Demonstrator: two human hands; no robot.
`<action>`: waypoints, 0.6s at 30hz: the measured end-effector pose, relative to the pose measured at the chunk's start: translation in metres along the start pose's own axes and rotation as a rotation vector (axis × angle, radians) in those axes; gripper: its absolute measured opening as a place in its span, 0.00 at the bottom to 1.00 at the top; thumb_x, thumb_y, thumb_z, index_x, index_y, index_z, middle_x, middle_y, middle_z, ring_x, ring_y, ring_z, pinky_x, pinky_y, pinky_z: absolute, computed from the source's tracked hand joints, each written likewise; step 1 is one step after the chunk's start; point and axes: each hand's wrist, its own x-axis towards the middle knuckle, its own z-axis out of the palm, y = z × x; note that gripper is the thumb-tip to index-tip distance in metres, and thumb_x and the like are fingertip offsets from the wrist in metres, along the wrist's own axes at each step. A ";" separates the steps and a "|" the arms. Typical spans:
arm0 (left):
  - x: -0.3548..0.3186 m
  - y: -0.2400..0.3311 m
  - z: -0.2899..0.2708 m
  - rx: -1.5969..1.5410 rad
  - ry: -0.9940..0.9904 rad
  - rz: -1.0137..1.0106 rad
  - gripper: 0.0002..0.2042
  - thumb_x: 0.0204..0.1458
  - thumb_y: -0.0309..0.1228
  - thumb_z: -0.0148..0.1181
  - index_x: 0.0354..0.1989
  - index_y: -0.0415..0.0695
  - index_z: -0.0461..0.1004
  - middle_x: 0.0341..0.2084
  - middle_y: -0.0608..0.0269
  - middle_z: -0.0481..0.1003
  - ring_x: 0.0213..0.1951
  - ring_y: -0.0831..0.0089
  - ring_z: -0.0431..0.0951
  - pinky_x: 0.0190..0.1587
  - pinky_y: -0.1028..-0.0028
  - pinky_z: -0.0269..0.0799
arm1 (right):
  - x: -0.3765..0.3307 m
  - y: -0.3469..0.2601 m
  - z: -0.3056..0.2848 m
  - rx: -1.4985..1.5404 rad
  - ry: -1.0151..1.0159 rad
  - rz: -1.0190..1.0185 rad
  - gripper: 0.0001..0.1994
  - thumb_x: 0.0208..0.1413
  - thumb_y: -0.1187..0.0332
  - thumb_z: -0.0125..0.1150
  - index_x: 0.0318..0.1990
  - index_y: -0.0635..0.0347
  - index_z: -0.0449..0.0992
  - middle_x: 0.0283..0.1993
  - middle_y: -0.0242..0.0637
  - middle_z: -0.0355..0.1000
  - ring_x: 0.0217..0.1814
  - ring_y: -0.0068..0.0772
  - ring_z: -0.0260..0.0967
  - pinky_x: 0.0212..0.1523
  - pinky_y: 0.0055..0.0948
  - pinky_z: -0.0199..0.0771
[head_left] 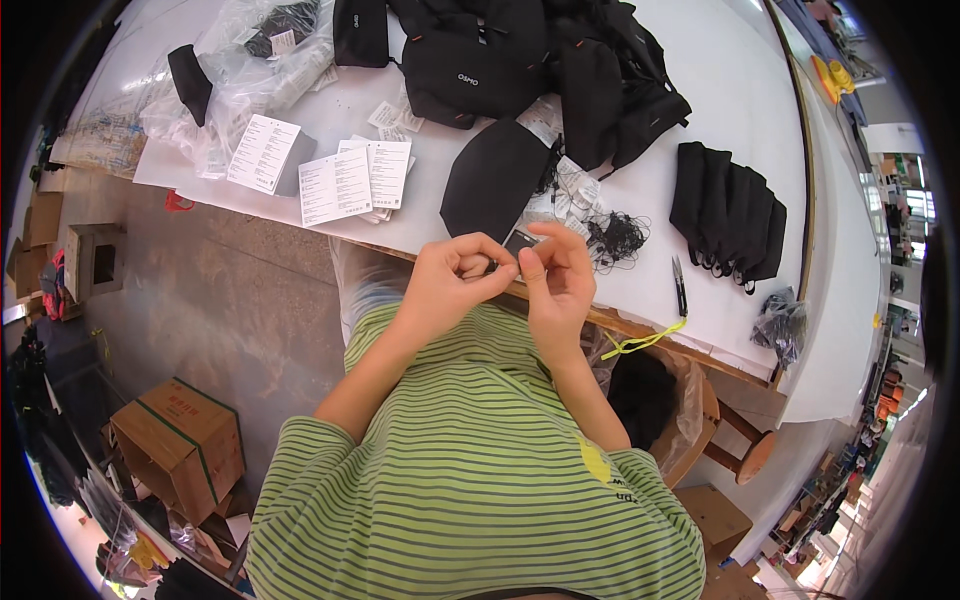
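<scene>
My left hand (455, 278) is closed in a pinch at the table's front edge, with a small dark bit showing between its fingers. Thumb and fingertips of my right hand (560, 290) meet it there, also closed; what they grip is too small to make out. A small black tag-like piece (521, 241) lies just beyond the fingertips. Behind it a flat black fabric pouch (492, 182) rests on the white table. White paper labels (575, 190) and a tangle of thin black cords (618, 240) are to its right.
Thread snips (680, 288) with a yellow cord lie near the right front edge, beside a row of black pouches (728, 215). Black bags (475, 60) are heaped at the back. Stacked white printed cards (335, 188) and clear plastic (210, 120) are left; a cardboard box (180, 445) stands on the floor.
</scene>
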 end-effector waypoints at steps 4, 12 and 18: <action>-0.001 -0.001 -0.002 0.005 -0.001 -0.016 0.03 0.50 0.23 0.62 0.30 0.38 0.76 0.11 0.83 0.53 0.17 0.92 0.49 0.21 0.82 0.41 | 0.005 0.005 -0.006 0.026 -0.081 0.019 0.13 0.56 0.76 0.58 0.49 0.61 0.71 0.25 0.24 0.62 0.27 0.12 0.56 0.28 0.15 0.53; 0.004 0.013 -0.002 -0.019 -0.033 -0.048 0.04 0.49 0.26 0.63 0.29 0.39 0.76 0.13 0.80 0.57 0.18 0.90 0.52 0.21 0.82 0.45 | 0.012 0.002 -0.010 0.303 -0.073 0.202 0.13 0.57 0.77 0.57 0.50 0.61 0.69 0.25 0.23 0.62 0.27 0.13 0.57 0.29 0.15 0.56; 0.056 0.027 -0.005 0.686 -0.155 0.567 0.10 0.47 0.17 0.55 0.36 0.44 0.77 0.29 0.68 0.75 0.34 0.70 0.68 0.37 0.74 0.65 | 0.014 -0.006 -0.044 0.276 -0.019 0.175 0.13 0.56 0.76 0.59 0.49 0.61 0.70 0.24 0.23 0.62 0.25 0.13 0.58 0.27 0.15 0.57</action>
